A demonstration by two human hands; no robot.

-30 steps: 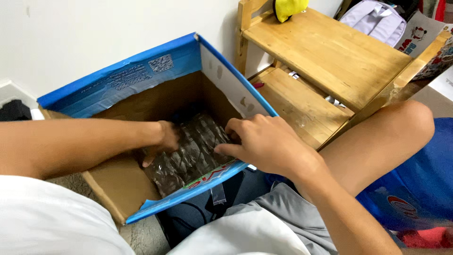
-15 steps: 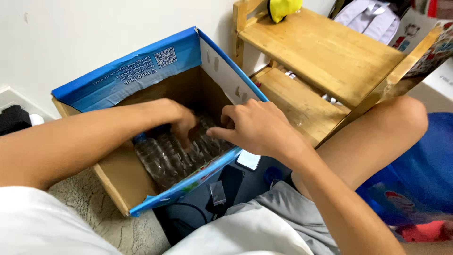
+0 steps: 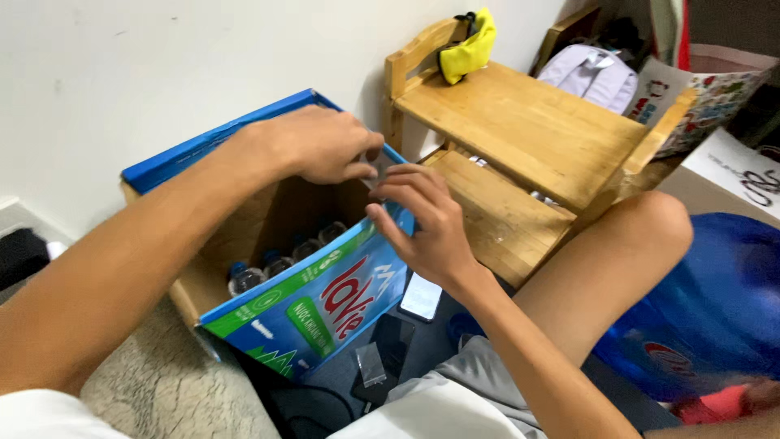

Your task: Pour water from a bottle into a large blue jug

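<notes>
Both hands risen out of cardboard box (image 3: 301,313) since a second ago. Left hand (image 3: 313,146) and right hand (image 3: 426,223) now meet at far-corner flap; fingers apparently pinching small clear item. Bottles (image 3: 280,262) left inside.

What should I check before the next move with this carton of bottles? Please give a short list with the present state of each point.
1. Both hands out of the carton: ok. The left hand and right hand are at the top corner of the blue carton.
2. Bottles upright inside: ok. Several bottle caps show in a row.
3. What the fingers pinch between them: cannot tell; it is small and partly hidden.
4. Near flap free: ok. It hangs outward toward the person.
5. Floor beside the carton: not ok. A phone and a dark flat item lie there.
</notes>
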